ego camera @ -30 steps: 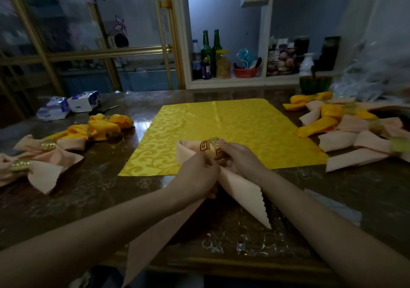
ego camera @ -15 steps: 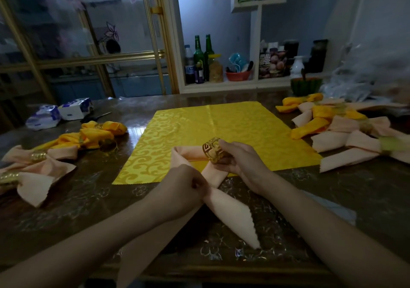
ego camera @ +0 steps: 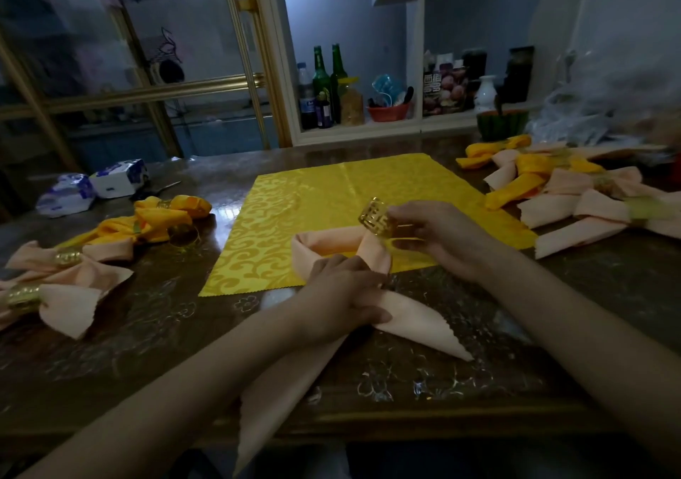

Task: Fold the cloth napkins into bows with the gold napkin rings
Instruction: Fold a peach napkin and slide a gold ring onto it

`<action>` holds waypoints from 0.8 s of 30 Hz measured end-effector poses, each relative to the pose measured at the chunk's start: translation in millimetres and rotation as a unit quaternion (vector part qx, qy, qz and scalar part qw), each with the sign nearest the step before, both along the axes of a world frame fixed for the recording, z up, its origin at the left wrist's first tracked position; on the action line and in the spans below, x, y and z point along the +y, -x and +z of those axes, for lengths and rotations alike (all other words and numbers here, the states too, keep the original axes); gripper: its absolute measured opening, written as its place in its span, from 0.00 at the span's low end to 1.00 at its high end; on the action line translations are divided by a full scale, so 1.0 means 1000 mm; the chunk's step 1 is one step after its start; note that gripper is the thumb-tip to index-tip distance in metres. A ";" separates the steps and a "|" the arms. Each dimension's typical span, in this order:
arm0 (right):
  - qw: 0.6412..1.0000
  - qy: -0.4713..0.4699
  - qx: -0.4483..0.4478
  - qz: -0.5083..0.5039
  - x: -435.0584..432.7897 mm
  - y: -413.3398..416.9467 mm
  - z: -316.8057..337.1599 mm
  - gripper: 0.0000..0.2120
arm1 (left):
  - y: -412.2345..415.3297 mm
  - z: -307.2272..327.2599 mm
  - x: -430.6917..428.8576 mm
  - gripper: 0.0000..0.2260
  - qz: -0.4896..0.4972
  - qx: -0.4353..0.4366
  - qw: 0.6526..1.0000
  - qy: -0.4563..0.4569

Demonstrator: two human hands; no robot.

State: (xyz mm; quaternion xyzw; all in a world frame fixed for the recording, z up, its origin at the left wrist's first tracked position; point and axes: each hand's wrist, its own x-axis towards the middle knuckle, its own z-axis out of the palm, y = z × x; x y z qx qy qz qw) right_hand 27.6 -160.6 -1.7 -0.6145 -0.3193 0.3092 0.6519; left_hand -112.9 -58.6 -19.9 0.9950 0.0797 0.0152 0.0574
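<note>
A peach cloth napkin (ego camera: 416, 323) lies folded on the table, its loop on the yellow cloth and its two tails crossing toward the near edge. My left hand (ego camera: 342, 294) grips the napkin where the tails cross. My right hand (ego camera: 435, 235) holds a gold napkin ring (ego camera: 376, 217) just above the napkin's loop, clear of the fabric. One tail hangs over the table's front edge.
A flat yellow cloth (ego camera: 331, 213) covers the table's middle. Finished peach and yellow bows with rings (ego camera: 66, 268) sit at the left. More folded napkins (ego camera: 575, 202) pile at the right. Tissue packs (ego camera: 110, 183) lie far left. Bottles (ego camera: 328, 87) stand on a shelf behind.
My right hand has lifted the gold ring up and off the napkin. My left hand has slid back along the napkin to where the tails cross.
</note>
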 end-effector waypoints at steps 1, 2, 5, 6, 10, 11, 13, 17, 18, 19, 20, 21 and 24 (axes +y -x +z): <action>0.998 0.024 -0.056 0.001 -0.011 0.003 0.004 0.06 | -0.002 0.000 -0.001 0.20 0.003 -0.003 1.000 -0.008; 0.992 0.051 -0.112 -0.005 -0.023 0.006 0.006 0.06 | -0.005 0.000 -0.002 0.19 0.010 -0.008 1.000 -0.015; 0.973 0.084 -0.213 -0.009 -0.057 0.019 0.001 0.01 | -0.011 -0.007 -0.005 0.14 0.038 -0.048 0.998 -0.016; 0.967 0.095 -0.237 0.004 -0.063 0.025 -0.002 0.02 | -0.012 -0.010 -0.006 0.13 0.042 -0.070 0.997 -0.004; 0.905 0.186 -0.375 0.069 -0.065 0.041 -0.011 0.05 | -0.007 -0.023 -0.006 0.10 0.033 -0.177 0.980 0.087; 0.901 0.187 -0.382 0.080 -0.061 0.044 -0.011 0.10 | -0.006 -0.025 -0.005 0.09 0.031 -0.193 0.974 0.117; 0.908 0.178 -0.372 0.068 -0.054 0.049 -0.009 0.20 | -0.005 -0.026 -0.004 0.06 0.030 -0.215 0.961 0.174; 0.933 0.172 -0.315 0.029 -0.045 0.048 -0.005 0.25 | -0.003 -0.031 0.001 0.06 0.026 -0.246 0.935 0.253; 0.929 0.181 -0.322 0.028 -0.045 0.046 -0.004 0.24 | -0.003 -0.032 0.001 0.06 0.027 -0.249 0.932 0.262; 0.917 0.189 -0.351 0.020 -0.044 0.043 -0.004 0.21 | -0.004 -0.031 0.001 0.05 0.027 -0.251 0.929 0.271; 0.906 0.189 -0.379 0.010 -0.044 0.041 -0.005 0.17 | -0.004 -0.030 0.002 0.05 0.029 -0.254 0.926 0.278; 0.894 0.192 -0.405 -0.001 -0.045 0.040 -0.007 0.13 | -0.004 -0.030 0.002 0.05 0.028 -0.253 0.924 0.286; 0.873 0.188 -0.449 -0.009 -0.043 0.044 -0.012 0.09 | -0.003 -0.031 0.003 0.08 0.012 -0.254 0.917 0.308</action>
